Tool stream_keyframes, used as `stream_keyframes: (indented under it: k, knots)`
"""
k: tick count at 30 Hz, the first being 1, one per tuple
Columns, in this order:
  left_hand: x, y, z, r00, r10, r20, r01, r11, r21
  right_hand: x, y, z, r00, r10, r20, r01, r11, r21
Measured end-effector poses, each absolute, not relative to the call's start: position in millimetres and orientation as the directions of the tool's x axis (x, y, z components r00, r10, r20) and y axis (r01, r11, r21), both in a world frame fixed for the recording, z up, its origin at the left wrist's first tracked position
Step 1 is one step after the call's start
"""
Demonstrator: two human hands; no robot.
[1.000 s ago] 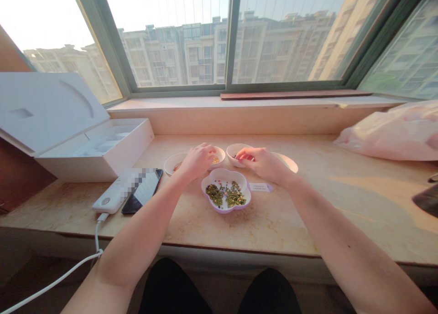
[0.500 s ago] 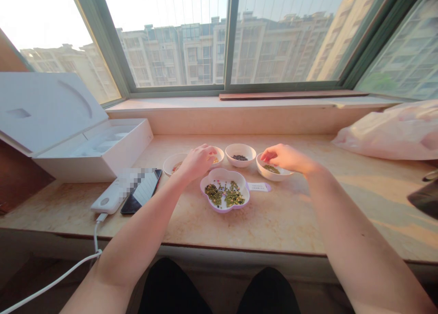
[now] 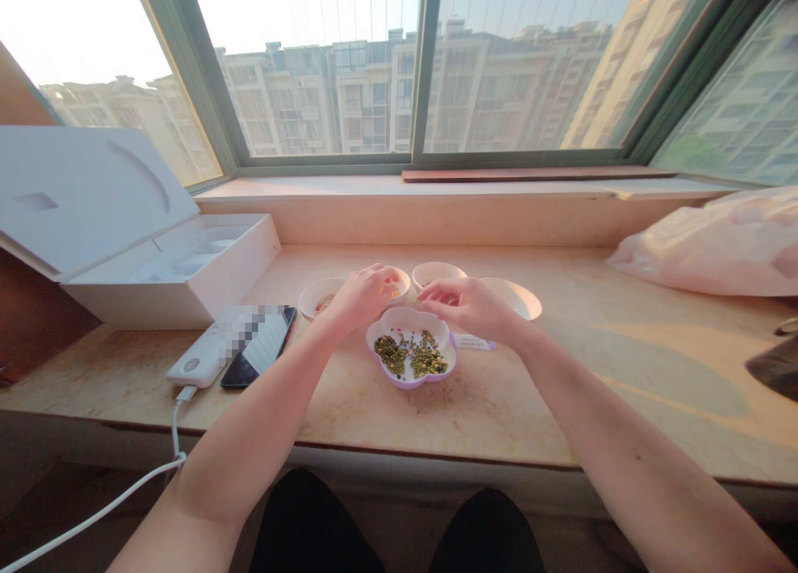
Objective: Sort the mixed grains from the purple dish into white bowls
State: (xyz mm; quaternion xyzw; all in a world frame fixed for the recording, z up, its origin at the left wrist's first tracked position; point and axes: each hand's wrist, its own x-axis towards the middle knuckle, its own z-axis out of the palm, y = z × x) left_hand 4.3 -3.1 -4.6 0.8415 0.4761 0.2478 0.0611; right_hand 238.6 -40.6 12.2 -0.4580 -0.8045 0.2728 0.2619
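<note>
My left hand (image 3: 369, 290) hangs over the front of a white bowl (image 3: 405, 288) of yellow grains, its fingers curled together. My right hand (image 3: 461, 300) is above the back right edge of a purple-rimmed flower-shaped dish (image 3: 408, 382), fingers bent inward; whatever either hand pinches is too small to make out. In the dish lie green beans (image 3: 427, 358) mixed with yellow and dark bits. My right hand partly covers a white bowl (image 3: 440, 270) behind it, and my right wrist overlaps another white bowl (image 3: 529, 305). A fourth white bowl (image 3: 307, 300) with reddish contents stands left of my left hand.
An open white box (image 3: 230, 261) stands at the left, with a white power bank (image 3: 193, 365) and a black phone (image 3: 262, 357) before it. A white cable (image 3: 112, 506) runs off the counter. A plastic bag (image 3: 711, 244) and a dark object (image 3: 776, 365) are at the right.
My right hand has moved left from the right-hand bowl of green beans to the back edge of the flower-shaped dish. My left hand has stayed over the yellow grains.
</note>
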Motion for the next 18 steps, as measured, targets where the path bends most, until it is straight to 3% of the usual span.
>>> stream_keyframes:
  k: [2, 5, 18]
  knots:
    - [4, -3, -5, 0.431, 0.825, 0.365, 0.765, -0.549, 0.336, 218, -52, 7, -0.622, 0.771, 0.137, 0.496, 0.524, -0.692]
    - [4, -4, -4, 0.431, 0.825, 0.366, 0.772, -0.547, 0.324, 201, -61, 1, -0.745, 0.657, 0.118, 0.466, 0.638, -0.613]
    - [10, -20, 13, 0.520, 0.787, 0.331, 0.720, -0.613, 0.326, 189, -53, -18, -0.738, 0.673, 0.045, 0.612, 0.696, -0.375]
